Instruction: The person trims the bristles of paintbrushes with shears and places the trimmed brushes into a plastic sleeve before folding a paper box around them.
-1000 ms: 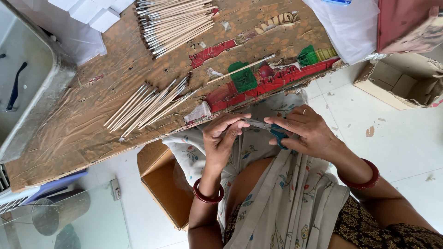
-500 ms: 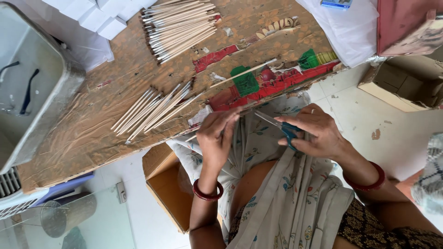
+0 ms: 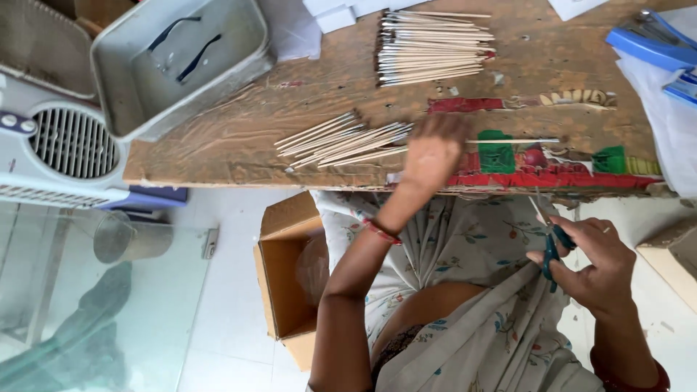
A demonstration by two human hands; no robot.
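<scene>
So I'm looking down at the grey metal tray (image 3: 181, 65) that's sitting at the far left corner of the bench (image 3: 239, 145), and it's holding just a couple of dark thin strips on its floor. Below the bench edge there's an open cardboard box (image 3: 287, 268) standing on the white floor (image 3: 225, 312), and I can't tell what's inside beyond something pale and filmy. The near edge of the bench is running right above my lap, with bare floor to the left of the box before the glass panel (image 3: 94, 319) starts. My left hand (image 3: 432, 152) is reaching out flat over the loose bunch of sticks (image 3: 341, 139), fingers curled down onto their right ends, though I can't tell if they're actually pinching one. Those sticks are thin, pale, wood-coloured, fanning out a bit unevenly, just in from the near edge. A tidier stack of sticks (image 3: 434, 49) is lying further back, well apart. My right hand (image 3: 592, 258) is hanging off the bench over my lap, fingers wrapped through the blue-handled scissors (image 3: 550, 243), blades pointing up toward the edge.
</scene>
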